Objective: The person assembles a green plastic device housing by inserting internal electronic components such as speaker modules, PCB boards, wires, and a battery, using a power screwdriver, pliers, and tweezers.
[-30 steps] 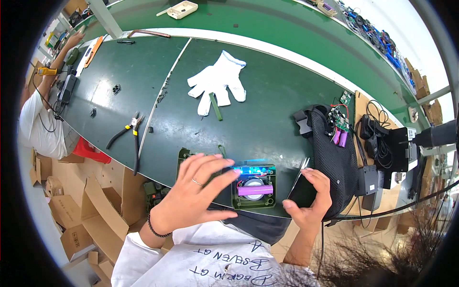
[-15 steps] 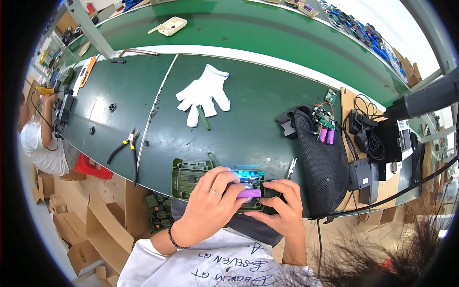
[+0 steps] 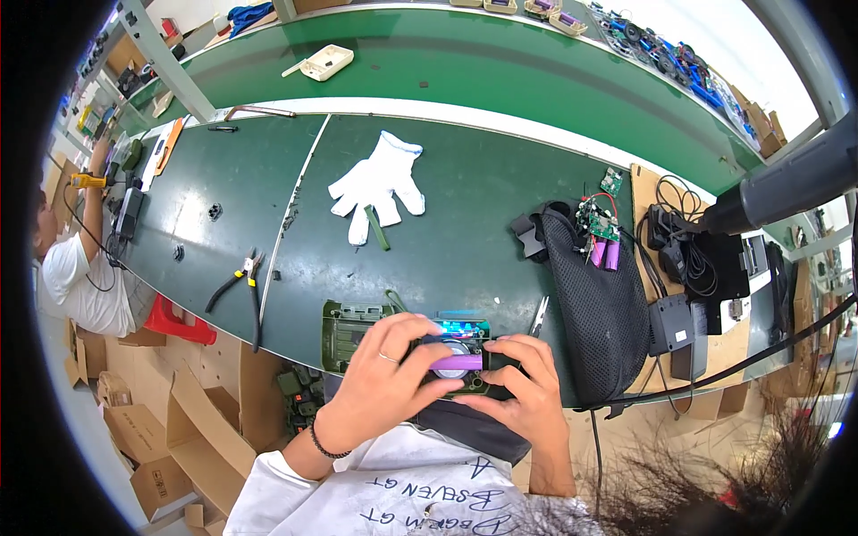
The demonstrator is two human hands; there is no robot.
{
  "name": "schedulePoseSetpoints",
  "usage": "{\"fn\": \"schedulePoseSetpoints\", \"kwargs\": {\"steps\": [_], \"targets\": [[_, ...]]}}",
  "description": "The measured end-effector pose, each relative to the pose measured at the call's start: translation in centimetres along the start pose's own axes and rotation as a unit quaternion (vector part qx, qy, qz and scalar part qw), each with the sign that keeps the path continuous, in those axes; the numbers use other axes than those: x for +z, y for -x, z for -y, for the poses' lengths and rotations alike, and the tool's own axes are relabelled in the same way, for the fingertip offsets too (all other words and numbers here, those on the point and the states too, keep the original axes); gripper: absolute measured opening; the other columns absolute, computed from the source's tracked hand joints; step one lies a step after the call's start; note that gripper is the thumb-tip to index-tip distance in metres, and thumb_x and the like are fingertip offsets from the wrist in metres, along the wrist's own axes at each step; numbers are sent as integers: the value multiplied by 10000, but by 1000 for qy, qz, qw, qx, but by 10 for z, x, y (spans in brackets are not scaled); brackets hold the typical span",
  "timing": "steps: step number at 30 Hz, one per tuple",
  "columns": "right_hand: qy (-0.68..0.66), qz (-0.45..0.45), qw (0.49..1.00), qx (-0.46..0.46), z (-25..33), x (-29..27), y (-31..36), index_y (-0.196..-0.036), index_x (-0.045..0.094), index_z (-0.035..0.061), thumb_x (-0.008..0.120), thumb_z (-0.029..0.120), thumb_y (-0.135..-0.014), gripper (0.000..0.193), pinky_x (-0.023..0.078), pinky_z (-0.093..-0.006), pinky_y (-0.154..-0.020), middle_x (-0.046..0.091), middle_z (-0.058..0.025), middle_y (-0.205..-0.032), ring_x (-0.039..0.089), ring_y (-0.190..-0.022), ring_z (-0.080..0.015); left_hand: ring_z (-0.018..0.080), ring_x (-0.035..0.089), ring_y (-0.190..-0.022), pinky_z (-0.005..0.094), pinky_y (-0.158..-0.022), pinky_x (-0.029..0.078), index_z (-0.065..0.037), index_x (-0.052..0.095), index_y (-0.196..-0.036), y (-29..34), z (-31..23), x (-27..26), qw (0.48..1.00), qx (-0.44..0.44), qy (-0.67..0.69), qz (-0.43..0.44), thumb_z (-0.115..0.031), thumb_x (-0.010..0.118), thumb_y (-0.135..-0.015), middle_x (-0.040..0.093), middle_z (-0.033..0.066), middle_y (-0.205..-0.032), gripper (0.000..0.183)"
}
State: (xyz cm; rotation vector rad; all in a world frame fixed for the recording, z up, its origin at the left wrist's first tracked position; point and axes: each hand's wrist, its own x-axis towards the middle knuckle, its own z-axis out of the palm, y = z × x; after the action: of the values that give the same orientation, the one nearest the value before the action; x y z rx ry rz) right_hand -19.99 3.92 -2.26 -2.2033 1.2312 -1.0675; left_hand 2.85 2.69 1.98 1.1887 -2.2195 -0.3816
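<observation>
An opened green plastic case [image 3: 347, 343] lies at the near edge of the bench, with a lit circuit board [image 3: 462, 328] and a round silvery part showing in its right half. Across that half lies a purple cylindrical battery cell [image 3: 458, 363]. My left hand [image 3: 386, 371] has its thumb and forefinger closed about the cell's left end; its other fingers reach over the case near the board. At the cell's right end, my right hand [image 3: 527, 384] grips the case's right side between thumb and fingers. My fingers hide parts of the case.
Beyond the case lie a white glove [image 3: 382, 186], pliers [image 3: 246, 286] and tweezers [image 3: 539, 315]. To the right sit a black mesh bag [image 3: 594, 313], a wired circuit board with purple cells [image 3: 601, 228], and black adapters [image 3: 670, 323]. A co-worker [image 3: 85, 277] sits at far left.
More of the purple cell shows between my hands, and my left thumb sits lower, nearer me. My right hand keeps its place at the case's side. The whole view has tilted slightly.
</observation>
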Motion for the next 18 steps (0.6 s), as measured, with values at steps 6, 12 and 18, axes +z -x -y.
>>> {"fn": "schedulePoseSetpoints", "kwargs": {"steps": [6, 12, 18], "targets": [[-5, -4, 1000, -10, -1, 0, 1, -800, 679, 57, 982, 304, -580, 449, 538, -450, -933, 694, -96, -1173, 644, -1128, -340, 334, 661, -1092, 440, -955, 527, -54, 664, -1193, -36, 14, -11, 997, -24, 21, 71, -158, 752, -910, 698, 115, -1167, 314], [-4, -8, 1000, -13, -3, 2, 2, -783, 659, 50, 979, 306, -599, 450, 556, -447, -919, 692, -100, -1144, 662, -1129, -338, 314, 700, -983, 422, -842, 567, -48, 659, -1158, -38, 20, -3, 990, -20, 2, 143, -152, 713, -947, 716, 110, -1100, 241], [-25, -2, 1000, 2, -4, 5, 3, -782, 644, 45, 969, 282, -624, 432, 575, -431, -921, 688, -108, -1152, 667, -1141, -332, 361, 695, -911, 431, -766, 562, -49, 645, -1155, -36, 27, 1, 994, -32, 102, -6, -85, 676, -973, 706, 131, -1051, 188]]}}
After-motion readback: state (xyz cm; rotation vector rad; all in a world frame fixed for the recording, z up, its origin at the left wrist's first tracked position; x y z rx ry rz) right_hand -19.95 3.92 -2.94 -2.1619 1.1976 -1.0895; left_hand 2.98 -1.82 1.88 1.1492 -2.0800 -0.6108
